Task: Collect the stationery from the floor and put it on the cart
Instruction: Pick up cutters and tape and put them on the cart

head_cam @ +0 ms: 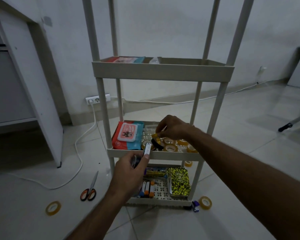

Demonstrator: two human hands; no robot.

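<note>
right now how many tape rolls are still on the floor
3: one tape roll front left near the scissors, one by the cart's front right wheel, one behind its right leg. Others may be hidden.

Cart standing mid-floor before the wall. Wipes pack sitting left on its middle shelf, tape rolls right of it. Notebook lying right on the bottom shelf. Scissors lying on the floor left of the cart, stapler at its right foot.

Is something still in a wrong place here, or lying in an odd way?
Yes. The scissors and three tape rolls lie on the floor around the cart, not on it. A small purple thing lies by the cart's front right foot.
</note>
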